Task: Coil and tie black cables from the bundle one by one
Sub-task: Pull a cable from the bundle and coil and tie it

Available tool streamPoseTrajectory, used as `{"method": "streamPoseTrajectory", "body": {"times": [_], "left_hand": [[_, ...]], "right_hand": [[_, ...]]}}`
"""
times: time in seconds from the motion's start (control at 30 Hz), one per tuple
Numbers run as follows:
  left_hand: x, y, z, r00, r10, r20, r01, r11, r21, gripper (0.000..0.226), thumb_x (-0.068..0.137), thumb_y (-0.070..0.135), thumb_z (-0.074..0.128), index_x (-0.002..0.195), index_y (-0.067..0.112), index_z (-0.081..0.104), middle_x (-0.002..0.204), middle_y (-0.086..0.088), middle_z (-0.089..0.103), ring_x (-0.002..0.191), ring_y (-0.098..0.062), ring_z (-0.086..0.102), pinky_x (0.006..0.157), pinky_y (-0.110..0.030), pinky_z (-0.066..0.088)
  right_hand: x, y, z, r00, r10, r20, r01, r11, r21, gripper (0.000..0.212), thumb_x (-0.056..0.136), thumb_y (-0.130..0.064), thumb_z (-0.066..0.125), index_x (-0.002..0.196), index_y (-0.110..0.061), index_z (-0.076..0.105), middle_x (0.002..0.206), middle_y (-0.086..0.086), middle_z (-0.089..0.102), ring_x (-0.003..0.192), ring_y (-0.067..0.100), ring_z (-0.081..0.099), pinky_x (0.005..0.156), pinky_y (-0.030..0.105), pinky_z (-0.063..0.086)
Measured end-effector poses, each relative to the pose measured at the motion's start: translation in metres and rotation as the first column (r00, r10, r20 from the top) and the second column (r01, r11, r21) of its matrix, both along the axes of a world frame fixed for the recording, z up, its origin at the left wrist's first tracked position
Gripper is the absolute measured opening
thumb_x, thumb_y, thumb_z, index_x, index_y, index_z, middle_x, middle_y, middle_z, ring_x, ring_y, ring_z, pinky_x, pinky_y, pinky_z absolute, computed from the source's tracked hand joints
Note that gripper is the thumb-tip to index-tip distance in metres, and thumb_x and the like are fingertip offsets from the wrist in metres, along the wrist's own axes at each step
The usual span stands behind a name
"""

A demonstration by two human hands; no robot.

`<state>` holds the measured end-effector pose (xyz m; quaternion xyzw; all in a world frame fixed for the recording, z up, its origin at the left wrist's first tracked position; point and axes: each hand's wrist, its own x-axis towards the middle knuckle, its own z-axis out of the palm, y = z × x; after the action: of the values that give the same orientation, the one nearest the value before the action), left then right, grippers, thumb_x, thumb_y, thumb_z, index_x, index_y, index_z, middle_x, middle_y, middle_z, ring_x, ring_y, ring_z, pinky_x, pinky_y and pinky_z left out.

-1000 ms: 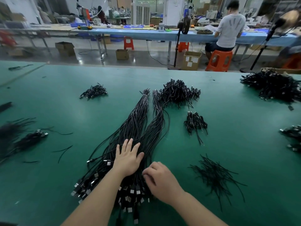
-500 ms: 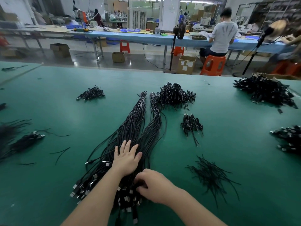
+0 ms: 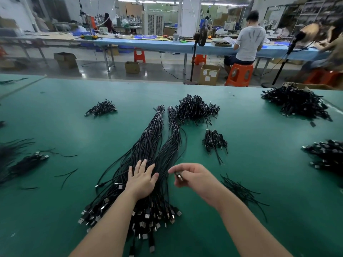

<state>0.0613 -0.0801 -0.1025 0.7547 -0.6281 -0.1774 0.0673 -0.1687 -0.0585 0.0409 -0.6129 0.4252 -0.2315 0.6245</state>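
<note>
**Cable bundle pinned flat, one plug lifted clear**

Cable bundle lay lengthwise on the green desk, its long axis running away from the person: metal plug ends fanned out at the near edge, the far ends gathered into two tied tips pointing toward the back of the desk. The left hand rested palm-down on the middle of the bundle, fingers straight and slightly spread, pressing the strands flat. The right hand hovered just right of the bundle, its fingers curled, thumb and forefinger pinching a single cable plug raised off the pile; the cord behind that plug was too thin and dark to follow.

Beyond the bundle's far tips sat a heap of coiled cables, with a smaller cluster to its right. Loose black ties lay scattered near the right forearm. Larger cable piles occupied the desk's far right corner.
</note>
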Motion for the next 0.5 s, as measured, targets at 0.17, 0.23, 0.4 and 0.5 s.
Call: {"method": "streamPoseTrajectory", "body": {"times": [0.17, 0.23, 0.4, 0.5], "left_hand": [[-0.004, -0.004, 0.02, 0.999, 0.023, -0.035, -0.021, 0.998, 0.065, 0.059, 0.106, 0.05, 0.026, 0.16, 0.029, 0.013, 0.169, -0.005, -0.005, 0.154, -0.022, -0.016, 0.121, -0.054, -0.015], [-0.016, -0.004, 0.038, 1.0, 0.016, -0.018, -0.017, 0.999, -0.039, 0.062, 0.105, 0.046, 0.033, 0.16, 0.03, 0.008, 0.169, -0.008, -0.004, 0.155, -0.024, -0.01, 0.122, -0.055, -0.011], [-0.068, 0.005, 0.086, 0.922, -0.278, -0.268, 0.154, 0.9, -0.407, 0.062, 0.1, 0.033, 0.053, 0.154, 0.042, 0.024, 0.167, 0.004, 0.008, 0.153, -0.013, 0.004, 0.125, -0.043, 0.006], [-0.092, 0.004, 0.102, 0.861, -0.35, -0.37, 0.147, 0.867, -0.477, 0.039, 0.102, 0.015, 0.052, 0.141, 0.02, 0.051, 0.155, -0.003, 0.036, 0.149, -0.019, 0.024, 0.123, -0.041, 0.024]], "right_hand": [[-0.005, 0.002, 0.011, 0.999, -0.049, 0.001, 0.048, 0.973, -0.225, 0.022, 0.096, 0.0, 0.059, 0.107, -0.013, 0.073, 0.088, 0.0, 0.072, 0.084, 0.008, 0.07, 0.093, 0.027, 0.056], [-0.006, 0.003, 0.014, 0.996, -0.089, 0.016, 0.09, 0.949, -0.302, 0.021, 0.095, -0.002, 0.062, 0.106, -0.015, 0.074, 0.083, -0.009, 0.069, 0.082, 0.009, 0.069, 0.09, 0.026, 0.056], [-0.01, 0.002, 0.018, 0.987, -0.161, 0.023, 0.155, 0.889, -0.431, 0.021, 0.096, -0.007, 0.063, 0.107, -0.02, 0.074, 0.094, -0.002, 0.065, 0.086, 0.023, 0.065, 0.089, 0.038, 0.055], [-0.014, 0.002, 0.024, 0.98, -0.189, 0.061, 0.195, 0.852, -0.485, 0.024, 0.096, -0.009, 0.063, 0.101, -0.031, 0.072, 0.094, -0.008, 0.064, 0.086, 0.02, 0.065, 0.085, 0.034, 0.055]]}}
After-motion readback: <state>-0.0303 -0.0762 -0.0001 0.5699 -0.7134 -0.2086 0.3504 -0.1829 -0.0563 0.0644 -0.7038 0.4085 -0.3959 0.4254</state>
